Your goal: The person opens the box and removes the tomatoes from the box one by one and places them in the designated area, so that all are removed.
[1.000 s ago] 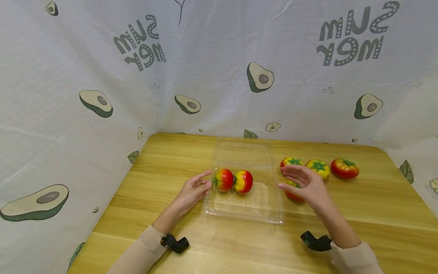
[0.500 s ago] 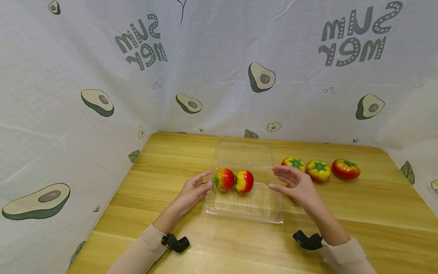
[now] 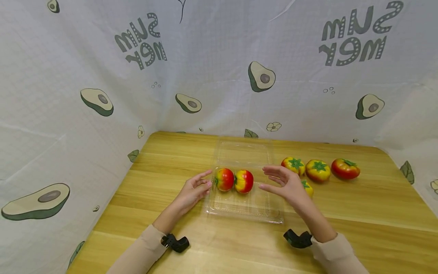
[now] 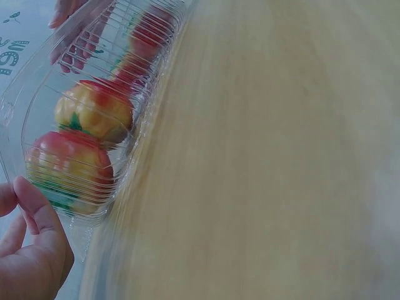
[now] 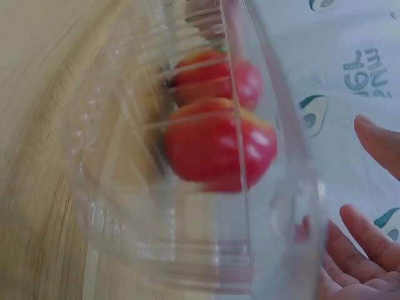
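Observation:
In the head view, a clear plastic clamshell container [image 3: 244, 217] lies on the table with its lid [image 3: 243, 153] folded back. Two red-and-yellow toy tomatoes [image 3: 224, 179] sit side by side in its upper left part; the left wrist view shows them through the ribbed wall. My left hand [image 3: 191, 193] pinches the container's left rim between thumb and finger. My right hand [image 3: 290, 189] is over the container's right edge, fingers spread apart from the thumb and holding nothing. In the right wrist view the nearer tomato [image 5: 219, 145] appears blurred behind the plastic.
To the right of the container lie more tomatoes: a yellow-red one [image 3: 293, 164], another yellow one [image 3: 318, 170], a red one [image 3: 345, 169], and one [image 3: 308, 188] partly hidden behind my right hand. A white printed curtain [image 3: 219, 76] hangs behind the wooden table [image 3: 373, 205].
My right hand has moved left from beside the loose tomatoes to over the container's right side, uncovering part of a tomato. My left hand and the two tomatoes in the container have stayed put.

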Demonstrator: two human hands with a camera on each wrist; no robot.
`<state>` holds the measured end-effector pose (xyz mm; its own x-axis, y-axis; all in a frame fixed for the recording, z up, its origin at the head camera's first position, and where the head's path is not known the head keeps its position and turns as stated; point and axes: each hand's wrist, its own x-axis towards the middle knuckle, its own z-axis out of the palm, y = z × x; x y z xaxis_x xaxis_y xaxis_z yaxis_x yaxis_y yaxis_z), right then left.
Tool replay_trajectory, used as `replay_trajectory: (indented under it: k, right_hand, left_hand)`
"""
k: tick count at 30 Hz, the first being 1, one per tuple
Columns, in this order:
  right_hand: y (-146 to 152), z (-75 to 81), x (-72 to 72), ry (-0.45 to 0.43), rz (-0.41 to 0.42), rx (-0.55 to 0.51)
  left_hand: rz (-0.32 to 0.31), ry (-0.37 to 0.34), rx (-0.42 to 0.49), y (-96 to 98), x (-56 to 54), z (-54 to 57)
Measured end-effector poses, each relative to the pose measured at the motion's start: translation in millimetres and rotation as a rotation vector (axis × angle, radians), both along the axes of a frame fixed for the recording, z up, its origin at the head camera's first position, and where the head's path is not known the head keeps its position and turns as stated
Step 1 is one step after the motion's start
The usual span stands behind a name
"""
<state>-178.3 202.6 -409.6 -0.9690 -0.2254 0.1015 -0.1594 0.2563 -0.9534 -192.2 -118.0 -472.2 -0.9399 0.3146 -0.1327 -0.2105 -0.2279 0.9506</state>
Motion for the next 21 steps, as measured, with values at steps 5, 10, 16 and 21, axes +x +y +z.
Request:
replay_trajectory:
  k: [5,10,16,21]
  right_hand:
    - [-6.6,-4.1,-3.7,0.011,0.010,0.018]
    - [-11.8,-7.4,-6.7,0.028,0.018,0.040]
    - [-19.7,-8.7,-10.2,0.030,0.022,0.060]
    - [-26.8,-7.2,-12.7,0.038,0.018,0.083]
  left_hand:
    - [0.008,-0.001,-0.008,0.4,0.0,0.5]
    - [0.011,-0.001,-0.008,0.3,-0.8,-1.0]
    - [0.011,-0.003,-0.002,0.4,0.1,0.1]
    - [0.008,-0.001,-0.003,0.1,0.3,0.2]
